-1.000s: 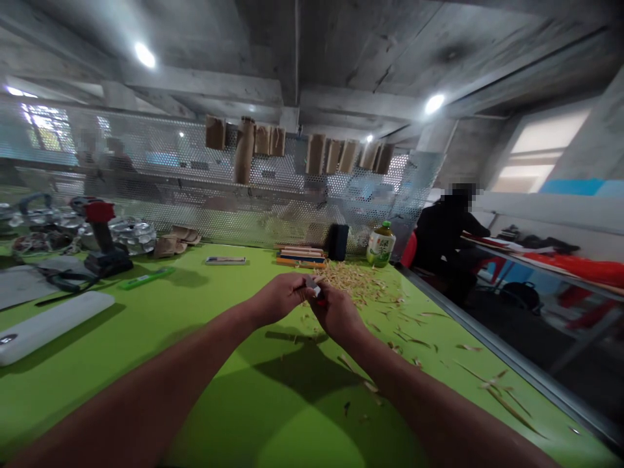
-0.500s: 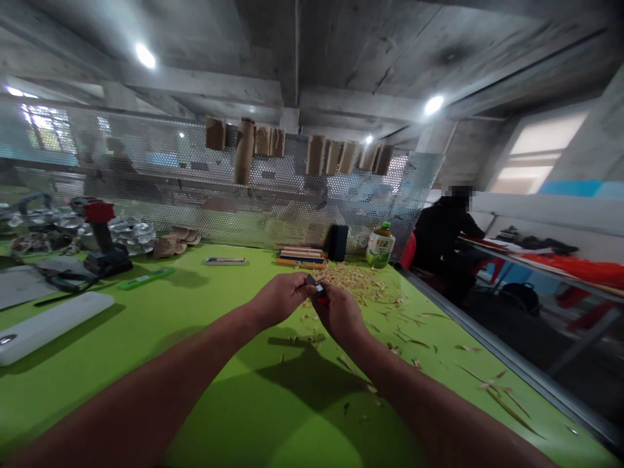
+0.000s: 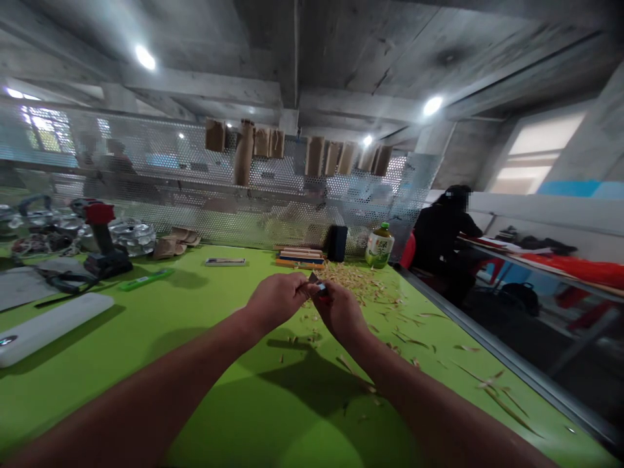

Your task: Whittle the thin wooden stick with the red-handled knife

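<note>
Compared with one second earlier, the left hand (image 3: 277, 299) has its thumb further across toward the right hand (image 3: 342, 313), and the small tool's grey flat part shows darker. The small tool (image 3: 321, 288) is raised over the counter (image 3: 209, 292), short of its back edge. The right hand is closed around it; the left's fingers are drawn in against it (whether they grip anything cannot be told). Wood shavings (image 3: 361, 279) spread toward the metal-trimmed right edge (image 3: 468, 331). Green surface lies between the left forearm and the white case (image 3: 58, 325) near the left edge. The labelled bottle (image 3: 379, 247), green-capped, stands upright at the back right corner. A shallow tray (image 3: 209, 262) near the back edge contains slender items (image 3: 229, 261).
</note>
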Motion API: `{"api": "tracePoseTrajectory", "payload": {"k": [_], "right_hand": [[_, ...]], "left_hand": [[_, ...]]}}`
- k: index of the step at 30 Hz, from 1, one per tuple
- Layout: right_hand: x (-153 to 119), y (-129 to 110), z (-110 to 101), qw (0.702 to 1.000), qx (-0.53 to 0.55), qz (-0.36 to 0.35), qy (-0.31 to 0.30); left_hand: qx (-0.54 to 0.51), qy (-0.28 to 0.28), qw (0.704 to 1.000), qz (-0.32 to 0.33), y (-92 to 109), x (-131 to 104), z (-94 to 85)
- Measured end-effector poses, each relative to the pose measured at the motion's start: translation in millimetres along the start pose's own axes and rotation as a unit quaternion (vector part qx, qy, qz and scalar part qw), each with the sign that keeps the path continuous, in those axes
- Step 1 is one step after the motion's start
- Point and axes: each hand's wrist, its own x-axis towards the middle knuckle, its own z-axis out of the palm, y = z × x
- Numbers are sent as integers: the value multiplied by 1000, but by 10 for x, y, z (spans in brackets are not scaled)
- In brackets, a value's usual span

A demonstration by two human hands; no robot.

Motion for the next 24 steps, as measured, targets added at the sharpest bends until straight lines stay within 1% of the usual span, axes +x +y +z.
{"api": "tracePoseTrajectory", "payload": {"k": [7,10,12,15,17,20,24], "right_hand": [[1,-65,-44,999,36,6,12],[7,-59,-47,998,64,7,13],[9,-38,-29,998,59,6,8],[0,18,45,1000,23,10,-14],[-11,59,112,999,17,11,-25],[-21,87,173,999,27,11,-28],[-12,69,146,999,24,17,-24]], "left_hand": [[17,2,1000,-20,14,-6,2],[29,13,999,-31,3,3,-5],[25,18,999,-32,-7,5,-1],[-13,9,1000,-9,-14,-3,32],[-33,-1,999,6,-14,-10,60],[-22,-8,1000,15,-18,-10,77],[3,6,999,51,-28,-1,54]]}}
